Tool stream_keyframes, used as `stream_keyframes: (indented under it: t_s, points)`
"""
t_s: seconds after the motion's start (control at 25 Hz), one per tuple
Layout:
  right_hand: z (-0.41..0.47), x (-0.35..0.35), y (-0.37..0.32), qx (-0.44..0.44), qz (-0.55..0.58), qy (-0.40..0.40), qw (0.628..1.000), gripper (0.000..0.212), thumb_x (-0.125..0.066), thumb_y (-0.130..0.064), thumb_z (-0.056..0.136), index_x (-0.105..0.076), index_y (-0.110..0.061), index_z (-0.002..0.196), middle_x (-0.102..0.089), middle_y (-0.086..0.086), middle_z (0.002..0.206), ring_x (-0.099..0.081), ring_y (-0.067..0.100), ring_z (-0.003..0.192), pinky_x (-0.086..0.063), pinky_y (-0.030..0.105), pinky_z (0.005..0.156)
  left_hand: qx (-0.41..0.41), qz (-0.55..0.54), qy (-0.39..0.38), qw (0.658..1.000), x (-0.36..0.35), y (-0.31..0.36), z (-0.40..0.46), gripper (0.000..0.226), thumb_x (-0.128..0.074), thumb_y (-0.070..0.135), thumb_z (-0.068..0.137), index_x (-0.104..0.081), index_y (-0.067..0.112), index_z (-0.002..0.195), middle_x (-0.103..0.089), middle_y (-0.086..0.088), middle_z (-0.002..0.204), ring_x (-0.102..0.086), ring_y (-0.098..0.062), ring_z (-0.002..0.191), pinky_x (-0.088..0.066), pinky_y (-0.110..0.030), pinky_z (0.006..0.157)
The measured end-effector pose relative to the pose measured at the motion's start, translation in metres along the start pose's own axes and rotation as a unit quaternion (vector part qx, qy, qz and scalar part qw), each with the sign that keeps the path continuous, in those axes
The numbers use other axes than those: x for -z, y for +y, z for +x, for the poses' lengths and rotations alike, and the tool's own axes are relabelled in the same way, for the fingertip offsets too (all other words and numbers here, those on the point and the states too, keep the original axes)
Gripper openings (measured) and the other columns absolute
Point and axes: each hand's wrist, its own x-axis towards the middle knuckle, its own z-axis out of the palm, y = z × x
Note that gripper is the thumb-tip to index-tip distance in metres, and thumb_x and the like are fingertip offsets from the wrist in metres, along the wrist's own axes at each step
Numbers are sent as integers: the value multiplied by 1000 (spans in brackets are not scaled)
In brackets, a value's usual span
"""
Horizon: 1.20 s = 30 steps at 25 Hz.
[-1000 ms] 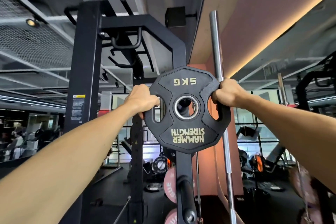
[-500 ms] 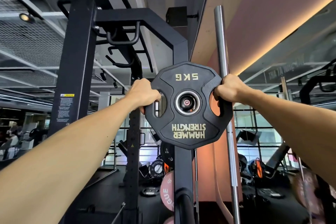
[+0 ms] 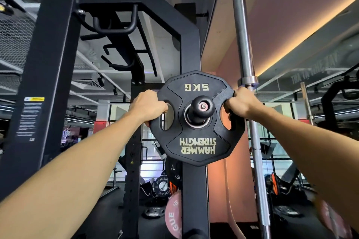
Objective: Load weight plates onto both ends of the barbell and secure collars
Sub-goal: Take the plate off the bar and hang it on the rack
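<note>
A black 5 kg Hammer Strength plate [image 3: 196, 141] stands upright at arm's length, its lettering upside down. My left hand [image 3: 148, 105] grips its left handle slot and my right hand [image 3: 240, 101] grips its right one. A black storage peg [image 3: 201, 107] on the rack upright pokes through the plate's centre hole, its end cap toward me. A silver barbell [image 3: 245, 44] stands vertically just right of the plate, behind my right hand.
The black rack upright [image 3: 194, 200] runs down behind the plate, with a pink plate [image 3: 172, 217] and other black plates [image 3: 162, 186] stored lower. A wide black post [image 3: 44, 83] stands at left. More machines and plates fill the floor at right.
The plate has moved forward onto the peg: the peg, earlier only seen through the hole, now sticks out through it. Both hands keep their grip.
</note>
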Motion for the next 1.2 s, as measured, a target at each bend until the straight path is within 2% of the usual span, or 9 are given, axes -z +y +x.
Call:
stream_keyframes:
  t_s: [0.08, 0.2, 0.4, 0.52, 0.72, 0.84, 0.96, 1.08, 1.2]
  points:
    - [16, -15, 11, -1, -14, 4, 1000, 8, -58, -7, 64, -64, -6, 58, -68, 17, 64, -69, 35, 67, -59, 39, 59, 9, 0, -1, 1000, -20, -10, 16, 23, -63, 31, 61, -61, 11, 72, -68, -12, 77, -68, -31, 63, -58, -34, 58]
    - [36, -36, 25, 2, 1, 7, 1000, 10, -55, -10, 59, -63, -5, 58, -68, 22, 69, -69, 41, 72, -61, 49, 67, 22, -9, -4, 1000, -42, -24, 35, 26, -62, 33, 58, -62, 13, 75, -68, -11, 77, -67, -31, 59, -53, -31, 55]
    - [58, -55, 43, 5, 8, 1, 1000, 18, -54, -14, 62, -67, -3, 62, -70, 19, 69, -70, 39, 70, -60, 51, 70, 16, -27, 2, 1000, -61, -33, 55, 21, -66, 27, 67, -51, 13, 62, -60, -8, 73, -65, -37, 85, -42, -31, 60]
    - [60, -55, 44, 7, 15, -3, 1000, 18, -53, -16, 62, -66, -4, 62, -70, 19, 69, -70, 39, 68, -60, 53, 68, 10, -24, 3, 1000, -59, -33, 55, 24, -65, 28, 66, -47, 15, 58, -59, -11, 70, -65, -38, 83, -39, -31, 60]
    - [45, -56, 45, -16, 18, 15, 1000, 17, -53, -18, 73, -65, -6, 71, -69, 13, 66, -70, 35, 73, -58, 42, 73, 24, 13, 29, 999, -63, -32, 40, 27, -56, 44, 80, -49, 19, 81, -62, -8, 97, -59, -35, 95, -49, -42, 87]
    - [26, -61, 49, -31, 16, 29, 999, 27, -56, -35, 78, -59, -10, 88, -67, 13, 81, -66, 35, 76, -56, 36, 61, 38, 45, 36, 998, -69, -37, 18, 43, -42, 55, 91, -44, 13, 103, -63, -9, 97, -63, -34, 89, -48, -41, 86]
    - [-13, -64, 53, -74, 47, -12, 996, 32, -55, -41, 91, -47, -16, 109, -63, 13, 87, -68, 35, 67, -54, 34, 43, 55, 54, -35, 996, -76, -51, -19, 56, -23, 66, 94, -37, 13, 108, -70, -9, 81, -70, -30, 63, -54, -44, 82]
    - [-57, -69, 65, -97, 17, -54, 994, 48, -45, -55, 95, -49, -11, 113, -67, 16, 91, -70, 36, 68, -60, 42, 54, 46, 41, -99, 993, -81, -65, -51, 55, -16, 65, 96, -39, 18, 113, -69, -5, 84, -71, -28, 60, -55, -45, 82]
    - [-113, -70, 77, -98, -82, -158, 979, 50, -52, -51, 94, -61, -6, 116, -70, 16, 106, -67, 32, 86, -56, 40, 81, 40, 64, -210, 975, -81, -75, -111, 42, -32, 65, 95, -47, 30, 112, -61, -1, 86, -66, -26, 77, -50, -33, 79]
